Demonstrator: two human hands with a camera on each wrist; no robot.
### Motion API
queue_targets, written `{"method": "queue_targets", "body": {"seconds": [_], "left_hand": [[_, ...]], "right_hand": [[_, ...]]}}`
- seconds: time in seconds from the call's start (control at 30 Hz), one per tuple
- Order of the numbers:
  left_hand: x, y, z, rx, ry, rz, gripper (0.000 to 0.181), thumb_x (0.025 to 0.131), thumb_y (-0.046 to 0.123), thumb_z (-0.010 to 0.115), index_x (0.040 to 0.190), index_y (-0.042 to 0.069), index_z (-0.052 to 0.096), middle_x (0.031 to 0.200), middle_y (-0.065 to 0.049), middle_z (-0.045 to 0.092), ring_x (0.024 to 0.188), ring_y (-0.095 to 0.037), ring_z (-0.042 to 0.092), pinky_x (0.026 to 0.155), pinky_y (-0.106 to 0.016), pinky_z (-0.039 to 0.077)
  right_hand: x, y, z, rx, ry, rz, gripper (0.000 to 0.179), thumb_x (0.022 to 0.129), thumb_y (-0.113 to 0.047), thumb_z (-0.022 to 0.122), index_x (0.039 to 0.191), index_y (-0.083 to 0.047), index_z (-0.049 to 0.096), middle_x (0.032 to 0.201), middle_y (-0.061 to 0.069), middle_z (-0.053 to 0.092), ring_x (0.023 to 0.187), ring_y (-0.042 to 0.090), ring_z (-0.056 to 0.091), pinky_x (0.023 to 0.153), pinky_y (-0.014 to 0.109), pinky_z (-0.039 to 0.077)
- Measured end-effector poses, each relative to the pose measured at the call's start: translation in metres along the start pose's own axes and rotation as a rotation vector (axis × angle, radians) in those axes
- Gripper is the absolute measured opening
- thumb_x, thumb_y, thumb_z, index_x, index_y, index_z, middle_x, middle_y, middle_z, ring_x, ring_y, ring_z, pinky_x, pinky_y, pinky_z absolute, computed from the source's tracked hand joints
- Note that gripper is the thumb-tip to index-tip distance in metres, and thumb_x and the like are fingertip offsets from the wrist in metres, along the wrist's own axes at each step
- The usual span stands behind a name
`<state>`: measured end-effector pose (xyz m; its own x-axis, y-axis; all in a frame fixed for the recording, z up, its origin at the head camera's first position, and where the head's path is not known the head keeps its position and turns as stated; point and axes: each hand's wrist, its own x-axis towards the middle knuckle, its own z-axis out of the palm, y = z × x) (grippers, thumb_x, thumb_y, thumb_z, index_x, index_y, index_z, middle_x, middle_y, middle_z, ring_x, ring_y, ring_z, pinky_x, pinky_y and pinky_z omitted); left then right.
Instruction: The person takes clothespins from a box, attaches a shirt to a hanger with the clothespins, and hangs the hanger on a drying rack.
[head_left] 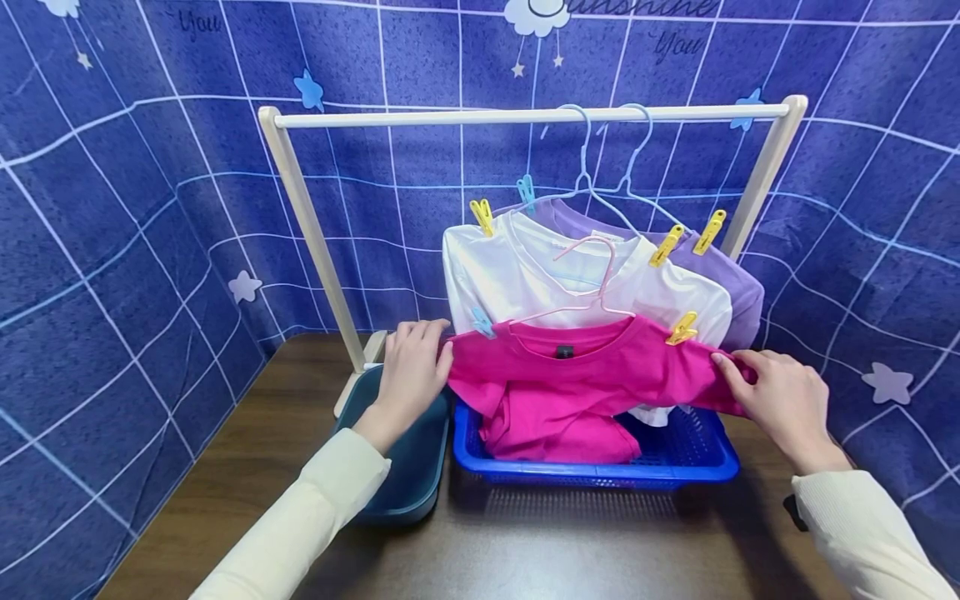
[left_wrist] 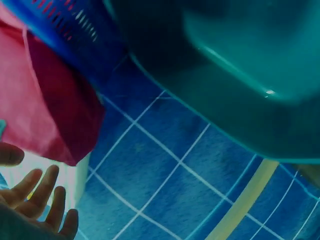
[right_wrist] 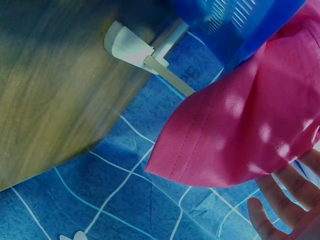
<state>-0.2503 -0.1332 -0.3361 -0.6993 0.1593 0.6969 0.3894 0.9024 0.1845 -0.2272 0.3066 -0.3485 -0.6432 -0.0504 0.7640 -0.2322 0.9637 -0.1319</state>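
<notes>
A pink T-shirt (head_left: 577,367) hangs on a pink hanger (head_left: 603,287), its lower part bunched in a blue basket (head_left: 600,473). A blue clothespin (head_left: 483,322) and a yellow clothespin (head_left: 682,328) grip its shoulders. My left hand (head_left: 412,367) is beside the sleeve on the left; its fingers (left_wrist: 42,192) are spread at the fabric's edge in the left wrist view. With thumb in front and fingers at the top edge, my right hand (head_left: 783,404) pinches the other sleeve (right_wrist: 200,145).
Behind, a white T-shirt (head_left: 487,275) and a purple T-shirt (head_left: 742,300) hang on blue hangers from a rack rail (head_left: 450,117), with clothespins on their shoulders. A dark teal tub (head_left: 405,500) stands left of the basket on the wooden table (head_left: 547,550).
</notes>
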Motion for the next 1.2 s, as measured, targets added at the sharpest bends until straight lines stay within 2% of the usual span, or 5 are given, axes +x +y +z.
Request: {"method": "queue_targets", "body": {"seconds": [0.23, 0.6, 0.93, 1.2], "left_hand": [[-0.004, -0.009, 0.008, 0.009, -0.089, -0.025, 0.019, 0.089, 0.019, 0.055, 0.104, 0.01, 0.062, 0.1, -0.009, 0.066, 0.094, -0.031, 0.052, 0.081, -0.044, 0.036], [-0.003, -0.02, 0.012, 0.01, -0.147, -0.062, 0.014, 0.091, 0.02, 0.054, 0.097, 0.013, 0.064, 0.098, -0.008, 0.068, 0.092, -0.031, 0.053, 0.081, -0.044, 0.036], [-0.001, -0.024, 0.004, -0.012, -0.09, -0.046, 0.014, 0.09, 0.022, 0.056, 0.092, 0.011, 0.064, 0.088, -0.009, 0.068, 0.088, -0.031, 0.053, 0.083, -0.046, 0.035], [0.007, -0.025, -0.006, -0.016, -0.027, -0.038, 0.014, 0.088, 0.022, 0.059, 0.092, 0.01, 0.065, 0.086, -0.01, 0.068, 0.088, -0.03, 0.055, 0.078, -0.045, 0.039]], "right_hand": [[0.0, -0.001, -0.001, 0.003, 0.003, -0.007, 0.024, 0.079, -0.031, 0.066, 0.082, -0.008, 0.069, 0.077, 0.02, 0.067, 0.065, 0.041, 0.059, 0.044, 0.047, 0.036], [-0.001, 0.001, -0.001, 0.014, -0.005, -0.024, 0.022, 0.079, -0.03, 0.066, 0.08, -0.008, 0.068, 0.074, 0.018, 0.067, 0.062, 0.04, 0.059, 0.043, 0.045, 0.035], [0.0, -0.003, -0.003, 0.025, 0.006, -0.068, 0.018, 0.077, -0.024, 0.068, 0.081, -0.006, 0.068, 0.072, 0.017, 0.066, 0.061, 0.038, 0.059, 0.046, 0.045, 0.036], [0.005, -0.008, -0.008, 0.021, 0.065, -0.102, 0.017, 0.075, -0.024, 0.07, 0.077, -0.008, 0.067, 0.063, 0.013, 0.063, 0.053, 0.034, 0.056, 0.043, 0.04, 0.031]]}}
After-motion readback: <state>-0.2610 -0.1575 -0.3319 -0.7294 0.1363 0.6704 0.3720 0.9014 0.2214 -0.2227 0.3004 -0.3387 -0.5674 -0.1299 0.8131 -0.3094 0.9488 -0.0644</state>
